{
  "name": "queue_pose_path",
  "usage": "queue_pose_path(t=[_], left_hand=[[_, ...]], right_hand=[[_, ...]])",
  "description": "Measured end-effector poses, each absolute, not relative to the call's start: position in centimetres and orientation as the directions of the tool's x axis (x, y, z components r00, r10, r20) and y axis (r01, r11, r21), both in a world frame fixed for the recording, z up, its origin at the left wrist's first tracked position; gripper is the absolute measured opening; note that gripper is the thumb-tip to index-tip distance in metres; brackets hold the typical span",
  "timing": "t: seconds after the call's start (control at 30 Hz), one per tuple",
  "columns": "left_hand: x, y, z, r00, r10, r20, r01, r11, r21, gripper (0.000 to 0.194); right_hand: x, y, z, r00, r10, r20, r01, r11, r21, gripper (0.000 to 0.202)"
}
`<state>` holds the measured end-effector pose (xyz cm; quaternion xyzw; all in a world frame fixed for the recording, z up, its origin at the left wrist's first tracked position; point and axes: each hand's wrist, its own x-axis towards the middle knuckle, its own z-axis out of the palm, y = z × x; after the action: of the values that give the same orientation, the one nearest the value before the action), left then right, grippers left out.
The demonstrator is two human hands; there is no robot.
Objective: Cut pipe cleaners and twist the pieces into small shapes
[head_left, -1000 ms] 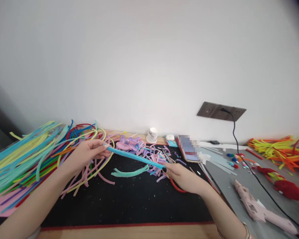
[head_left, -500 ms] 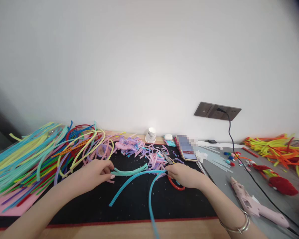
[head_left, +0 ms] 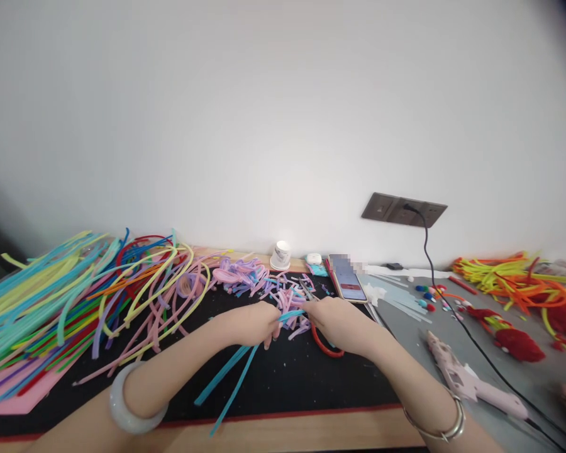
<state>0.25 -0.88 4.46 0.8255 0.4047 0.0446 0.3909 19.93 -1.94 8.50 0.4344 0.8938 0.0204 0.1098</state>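
Note:
Over the black mat, blue pipe cleaners stretch between my two hands. My left hand is closed around them, and their free ends hang down to the lower left. Fingers of my right hand pinch the other end; the fingertips are partly hidden. Scissors with a red handle lie under my right hand, blades pointing away from me. Behind both hands is a heap of cut pink and purple pipe cleaner pieces.
Long multicoloured pipe cleaners are piled at left. A white cup and phone stand near the wall. At right are a pink glue gun with its cord, small pompoms, a red fuzzy piece and orange-yellow pipe cleaners.
My left hand has moved right, close to my right hand, and now grips the blue pipe cleaners. Their loose ends have swung left. The mint-green bundle no longer shows.

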Motion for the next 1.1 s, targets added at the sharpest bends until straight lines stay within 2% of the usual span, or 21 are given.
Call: queue_pose_path(t=[0.17,0.27,0.4,0.53,0.67,0.8,0.93,1.03,1.1], left_hand=[[-0.7,-0.2,5.1,0.753,0.620,-0.221,0.459,-0.254,0.851,0.021],[-1.1,0.3,4.9,0.739,0.628,-0.243,0.330,-0.023,0.944,0.023],[-1.9,1.0,4.2,0.698,0.682,-0.217,0.103,0.204,0.973,0.031],[-2.5,1.3,4.0,0.630,0.756,-0.177,-0.061,0.275,0.959,0.033],[-2.3,1.3,3.9,0.552,0.824,-0.132,-0.086,0.214,0.973,0.034],[-1.9,1.3,4.0,0.407,0.908,-0.096,0.026,0.093,0.995,0.035],[-1.9,1.2,4.4,0.345,0.934,-0.091,0.157,0.038,0.987,0.035],[-2.1,1.0,4.8,0.348,0.934,-0.081,0.230,-0.001,0.973,0.034],[-2.2,1.0,5.0,0.365,0.929,-0.059,0.265,-0.042,0.963,0.034]], right_hand=[[20.0,-1.5,8.5,-0.551,0.822,-0.148,0.813,0.568,0.129,0.018],[19.9,-1.3,8.4,-0.541,0.833,-0.114,0.832,0.550,0.076,0.020],[19.8,-1.3,8.0,-0.547,0.835,-0.054,0.835,0.549,0.021,0.021],[19.4,-1.7,7.3,-0.532,0.847,-0.016,0.847,0.532,-0.026,0.021],[18.8,-2.1,6.6,-0.555,0.831,0.037,0.824,0.555,-0.116,0.021],[18.3,-2.5,5.7,-0.566,0.819,0.095,0.778,0.569,-0.268,0.021],[18.2,-2.8,5.4,-0.554,0.825,0.107,0.649,0.509,-0.565,0.022],[18.4,-2.9,5.7,-0.616,0.787,-0.009,0.484,0.370,-0.793,0.026],[18.6,-2.9,6.0,-0.670,0.734,-0.112,0.412,0.241,-0.879,0.028]])
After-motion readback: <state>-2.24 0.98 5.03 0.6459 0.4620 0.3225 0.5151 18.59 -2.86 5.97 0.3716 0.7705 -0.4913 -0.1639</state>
